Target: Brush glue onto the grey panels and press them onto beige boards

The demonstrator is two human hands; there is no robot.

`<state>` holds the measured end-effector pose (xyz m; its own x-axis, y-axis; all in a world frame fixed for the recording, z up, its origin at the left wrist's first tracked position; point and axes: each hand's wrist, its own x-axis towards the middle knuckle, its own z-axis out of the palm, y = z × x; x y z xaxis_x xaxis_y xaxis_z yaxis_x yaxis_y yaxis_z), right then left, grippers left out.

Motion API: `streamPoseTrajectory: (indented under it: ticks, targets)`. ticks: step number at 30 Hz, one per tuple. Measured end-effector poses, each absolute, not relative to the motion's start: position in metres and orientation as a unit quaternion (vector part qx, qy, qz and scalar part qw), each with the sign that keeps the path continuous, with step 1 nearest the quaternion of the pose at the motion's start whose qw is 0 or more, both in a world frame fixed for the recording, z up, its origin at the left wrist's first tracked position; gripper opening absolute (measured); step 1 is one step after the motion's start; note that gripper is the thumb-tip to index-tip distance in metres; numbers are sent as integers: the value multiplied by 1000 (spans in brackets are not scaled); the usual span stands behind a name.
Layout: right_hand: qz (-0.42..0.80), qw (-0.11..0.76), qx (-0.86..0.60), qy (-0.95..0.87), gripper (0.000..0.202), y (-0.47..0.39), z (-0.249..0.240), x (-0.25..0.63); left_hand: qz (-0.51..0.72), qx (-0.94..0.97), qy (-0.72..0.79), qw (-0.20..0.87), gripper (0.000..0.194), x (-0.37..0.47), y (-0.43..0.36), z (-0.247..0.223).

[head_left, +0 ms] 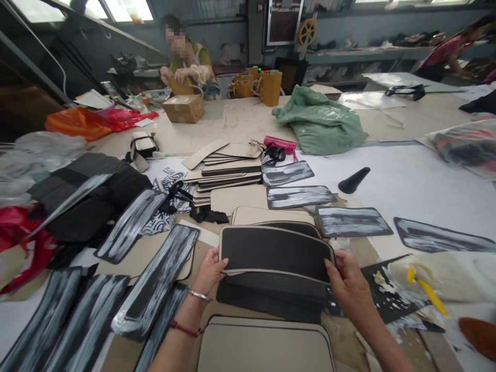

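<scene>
Between my two hands is a dark rectangular panel with a beige border (275, 252), slightly curved and tilted toward me. My left hand (209, 269) pinches its left end, thumb on the front. The right end is gripped the same way by my right hand (346, 276). Under it lies a plain black piece (271, 297). Beige panels (267, 343) are stacked closest to me, and another beige stack (271, 214) shows just behind the held panel. White-streaked black pieces lie on both sides, such as a long one (158, 281) on the left and another (354, 222) on the right.
A layered pile of beige panels (230, 170) stands further back. At right are a yellow-handled tool (428, 292), a white tub on its side (461, 276) and a black cone (354, 181). A green sack (318, 121) and cardboard box (183, 108) sit beyond. A person (189, 62) works across the table.
</scene>
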<state>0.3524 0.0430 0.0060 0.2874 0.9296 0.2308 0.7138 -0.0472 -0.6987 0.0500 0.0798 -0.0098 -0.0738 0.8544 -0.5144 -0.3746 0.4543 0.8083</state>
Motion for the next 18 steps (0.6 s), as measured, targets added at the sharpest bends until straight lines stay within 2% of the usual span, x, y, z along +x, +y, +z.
streamPoseTrajectory:
  ticks: [3,7,11,15,18]
  targets:
    - [125,395,-666,-621,25,30,24,351,487,189,517,678,48,48,58,-7]
    - [97,435,-602,-662,25,17,49,344,498,149,467,716,41,46,35,-7]
    - [40,438,-579,-686,21,-18,83,327,464,132,449,752,35,46,14,-3]
    - [38,449,-632,-630,21,-90,108,308,376,204,496,755,40,41,-6,-3]
    - [79,473,-720,-503,17,-154,99,302,292,302,528,738,38,45,-8,-13]
